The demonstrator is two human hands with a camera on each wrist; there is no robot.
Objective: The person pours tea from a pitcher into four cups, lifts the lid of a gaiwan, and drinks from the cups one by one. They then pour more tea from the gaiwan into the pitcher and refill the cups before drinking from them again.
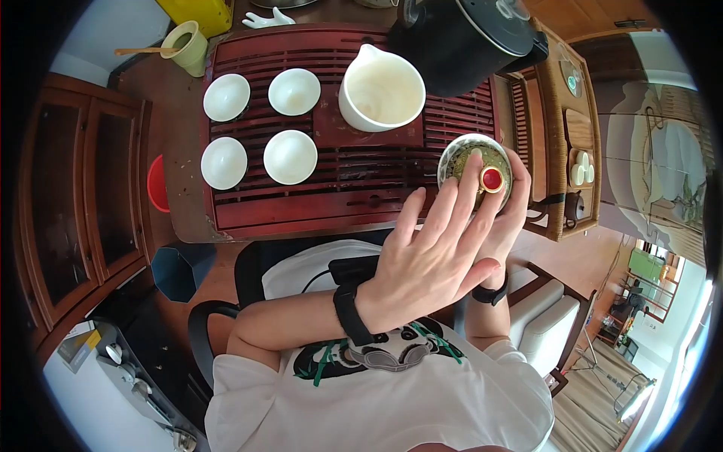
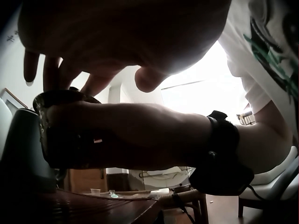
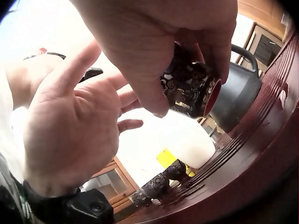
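A lidded gaiwan (image 1: 446, 167) is over the right end of the red slatted tea tray (image 1: 361, 202). Its outside is black with gold swirls, and a red underside shows in the right wrist view. My right hand (image 3: 154, 51) grips it round the body, holding it tilted above the tray. Laid over it from the left, my left hand (image 1: 429, 260) has straight, spread fingers, with fingertips at the greenish lid (image 1: 461, 160) beside its red and gold knob (image 1: 492, 179). The left palm faces down and the thumb sticks out to the side.
Several white-lined cups (image 1: 290, 157) stand on the tray's left half. A white pitcher (image 1: 382, 90) is at its middle, and a black kettle (image 1: 467, 45) behind on the right. A pale green pot (image 1: 188, 49) with a wooden utensil stands back left. Right lies a wicker-edged side table (image 1: 561, 162).
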